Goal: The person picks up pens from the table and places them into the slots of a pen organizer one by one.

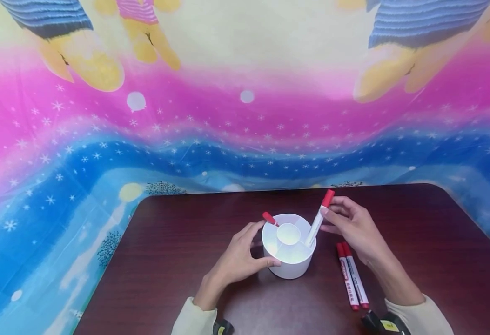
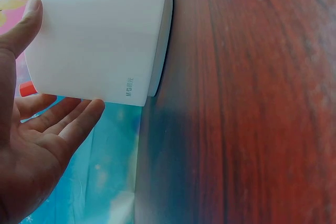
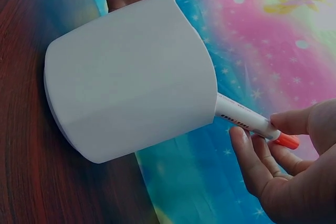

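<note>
While the left hand [image 1: 241, 253] clasps the divided pen holder [image 1: 291, 271] on the table [image 1: 165, 260], seemingly for steadiness, the right hand [image 1: 355, 228] pinches a red-capped marker [image 1: 317, 224] slanting into it; two other markers [image 1: 347, 278] lie nearby, presumably within reach.

Left hand [image 1: 239, 258] and right hand [image 1: 355, 228]: bare. Left sleeve [image 1: 194, 320], right sleeve [image 1: 422, 318]: pale cream, long. Left wrist unit [image 1: 227, 326], right wrist unit [image 1: 370, 320]: black, blocky, yellow label [image 1: 390, 326] on each.

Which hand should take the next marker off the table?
Likely the right hand, once it releases its marker: both loose markers lie nearer it, while the left hand holds the cup.
</note>
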The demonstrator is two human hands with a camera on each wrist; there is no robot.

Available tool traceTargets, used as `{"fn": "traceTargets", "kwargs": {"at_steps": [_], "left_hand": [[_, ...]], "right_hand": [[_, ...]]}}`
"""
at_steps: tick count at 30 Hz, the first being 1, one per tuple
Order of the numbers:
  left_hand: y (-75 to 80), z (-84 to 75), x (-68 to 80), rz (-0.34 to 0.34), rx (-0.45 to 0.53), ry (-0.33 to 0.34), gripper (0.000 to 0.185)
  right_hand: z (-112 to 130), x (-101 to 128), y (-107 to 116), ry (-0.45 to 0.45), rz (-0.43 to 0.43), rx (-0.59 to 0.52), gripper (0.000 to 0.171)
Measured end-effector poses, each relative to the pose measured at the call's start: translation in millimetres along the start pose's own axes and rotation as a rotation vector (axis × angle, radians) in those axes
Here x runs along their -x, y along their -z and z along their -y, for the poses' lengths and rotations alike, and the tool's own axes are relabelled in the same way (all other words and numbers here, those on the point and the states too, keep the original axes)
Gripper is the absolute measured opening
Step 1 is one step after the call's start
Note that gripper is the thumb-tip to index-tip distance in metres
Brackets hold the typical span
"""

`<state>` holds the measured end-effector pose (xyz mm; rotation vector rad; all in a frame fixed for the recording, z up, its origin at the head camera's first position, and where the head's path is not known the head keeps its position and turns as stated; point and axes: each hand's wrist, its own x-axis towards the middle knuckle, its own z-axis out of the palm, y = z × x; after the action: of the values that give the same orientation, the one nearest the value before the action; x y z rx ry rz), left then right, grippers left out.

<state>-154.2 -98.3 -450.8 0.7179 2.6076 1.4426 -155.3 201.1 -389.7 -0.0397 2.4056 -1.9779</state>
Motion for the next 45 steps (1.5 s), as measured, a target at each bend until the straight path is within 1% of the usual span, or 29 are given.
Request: {"fn": "traceTargets", "kwargs": {"at_steps": [11, 22, 28, 34, 41, 45], "left_hand": [[1.4, -1.3, -2.6, -0.001, 0.015, -0.023, 0.098], [-1.3, -0.5, 0.5, 0.001, 0.004, -0.013, 0.099], [-2.3, -0.4, 2.2, 0.002, -0.006, -0.017, 0.099], [-1.2, -0.7, 0.4, -0.001, -0.002, -0.02, 0.099], [-0.3, -1.0, 0.0, 0.005, -0.01, 0.004, 0.1], [-0.4, -0.8, 1.2, 0.004, -0.017, 0.016, 0.1]], "right_hand": [[0.0, -2.4, -2.5, 0.01, -0.007, 0.022, 0.051], [-3.3, 0.0, -6.5, -0.005, 0.018, 0.009, 0.052], [-5.7, 1.2, -8.5, 0.019, 0.031, 0.053, 0.051], [-5.3, 0.0, -9.4, 0.032, 0.03, 0.068, 0.048], [-4.9, 0.3, -8.4, 0.039, 0.057, 0.103, 0.048], [-3.6, 0.7, -4.5, 0.045, 0.053, 0.133, 0.049]]}}
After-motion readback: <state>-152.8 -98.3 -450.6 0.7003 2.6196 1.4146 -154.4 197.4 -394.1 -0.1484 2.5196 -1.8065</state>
